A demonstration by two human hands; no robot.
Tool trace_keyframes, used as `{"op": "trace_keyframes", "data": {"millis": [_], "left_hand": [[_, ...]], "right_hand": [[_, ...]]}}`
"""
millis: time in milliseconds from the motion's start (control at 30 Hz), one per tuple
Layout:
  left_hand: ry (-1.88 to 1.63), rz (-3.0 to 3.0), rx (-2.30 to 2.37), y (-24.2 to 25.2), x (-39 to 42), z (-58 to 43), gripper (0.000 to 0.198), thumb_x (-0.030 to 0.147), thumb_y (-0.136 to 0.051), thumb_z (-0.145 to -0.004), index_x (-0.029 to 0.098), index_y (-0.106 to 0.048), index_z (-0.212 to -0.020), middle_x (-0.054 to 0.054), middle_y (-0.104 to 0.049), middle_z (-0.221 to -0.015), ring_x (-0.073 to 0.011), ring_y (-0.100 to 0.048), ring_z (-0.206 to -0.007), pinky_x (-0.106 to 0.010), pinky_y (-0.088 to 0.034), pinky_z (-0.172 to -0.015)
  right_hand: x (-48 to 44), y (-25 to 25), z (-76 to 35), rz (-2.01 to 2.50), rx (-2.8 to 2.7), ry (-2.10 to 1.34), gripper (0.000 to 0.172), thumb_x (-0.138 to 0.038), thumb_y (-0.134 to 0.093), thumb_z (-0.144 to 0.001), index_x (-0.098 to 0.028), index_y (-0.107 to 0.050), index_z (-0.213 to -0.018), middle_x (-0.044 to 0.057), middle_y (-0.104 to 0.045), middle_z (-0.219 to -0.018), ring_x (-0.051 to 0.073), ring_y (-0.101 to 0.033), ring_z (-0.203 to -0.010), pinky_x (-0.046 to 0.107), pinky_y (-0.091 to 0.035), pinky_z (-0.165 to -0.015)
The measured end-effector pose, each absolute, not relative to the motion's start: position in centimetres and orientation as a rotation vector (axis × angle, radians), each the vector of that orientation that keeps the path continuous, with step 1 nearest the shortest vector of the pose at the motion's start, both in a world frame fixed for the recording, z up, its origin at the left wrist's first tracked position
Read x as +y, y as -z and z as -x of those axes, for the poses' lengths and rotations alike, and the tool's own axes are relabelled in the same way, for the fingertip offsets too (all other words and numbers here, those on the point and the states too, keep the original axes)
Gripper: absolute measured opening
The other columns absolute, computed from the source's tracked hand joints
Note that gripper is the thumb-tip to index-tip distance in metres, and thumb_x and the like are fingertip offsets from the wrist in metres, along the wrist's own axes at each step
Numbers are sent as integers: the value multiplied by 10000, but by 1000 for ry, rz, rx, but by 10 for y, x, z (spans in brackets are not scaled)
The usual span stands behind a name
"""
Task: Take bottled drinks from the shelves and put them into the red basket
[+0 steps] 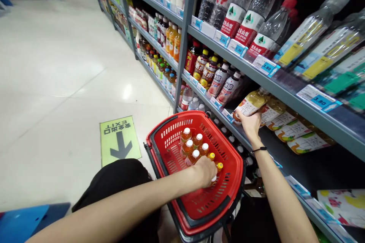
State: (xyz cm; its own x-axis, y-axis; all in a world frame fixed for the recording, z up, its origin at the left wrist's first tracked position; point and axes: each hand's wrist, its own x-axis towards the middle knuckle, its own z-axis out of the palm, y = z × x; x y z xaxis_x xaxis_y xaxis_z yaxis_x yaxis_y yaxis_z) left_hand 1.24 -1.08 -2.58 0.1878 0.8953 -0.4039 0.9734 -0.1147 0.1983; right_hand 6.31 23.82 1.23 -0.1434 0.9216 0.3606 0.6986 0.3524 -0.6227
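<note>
A red shopping basket [196,216] stands between my knees. Inside it, several drink bottles [188,148] with white caps stand upright, and beside them are smaller-looking yellow-capped bottles [219,166]. My left hand [203,171] reaches down into the basket, its fingers curled round a white-capped bottle [213,179] that they mostly cover. At the shelf on the right, my right hand [251,123] grips the lower part of a tea bottle [251,102] with a white label and yellowish drink. That bottle leans at the shelf's front, next to similar tea bottles [281,121] lying back in a row.
Shelving [184,45] runs along the right, its upper front edge [245,51] above my right hand. Peach drink bottles [228,89] stand left of the tea. A green exit sign [119,140] marks the pale floor [62,76]. A blue object [28,220] sits at the lower left.
</note>
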Motion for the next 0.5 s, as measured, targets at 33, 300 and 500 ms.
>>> {"op": "trace_keyframes", "data": {"millis": [33,300,500], "left_hand": [[257,-2057,1751,25,-10,-12,229,230,-697,-873,101,-788,-1039,-232,-788,-1010,-344,-771,-904,-385,-564,-703],[218,-2117,1728,17,-7,-9,203,223,-697,-860,116,-775,-1014,-188,-796,-968,-320,-773,-906,-346,-548,-712],[42,-2176,1812,-6,1,1,241,208,-542,-979,96,-729,-1083,-179,-764,-1044,-330,-742,-964,-411,-574,-772]], "right_hand": [[240,-13,-65,1402,-1914,-407,855,-620,-871,-658,-89,-582,-1264,289,-678,-1299,418,-654,-1232,453,-516,-1007],[234,-19,-85,1123,-2041,-512,778,-609,-859,-691,-123,-613,-1247,201,-761,-1221,306,-745,-1114,368,-567,-937],[216,-9,-103,1071,-1952,-518,791,-628,-813,-718,-71,-628,-1247,245,-731,-1270,331,-707,-1180,469,-544,-1050]]}}
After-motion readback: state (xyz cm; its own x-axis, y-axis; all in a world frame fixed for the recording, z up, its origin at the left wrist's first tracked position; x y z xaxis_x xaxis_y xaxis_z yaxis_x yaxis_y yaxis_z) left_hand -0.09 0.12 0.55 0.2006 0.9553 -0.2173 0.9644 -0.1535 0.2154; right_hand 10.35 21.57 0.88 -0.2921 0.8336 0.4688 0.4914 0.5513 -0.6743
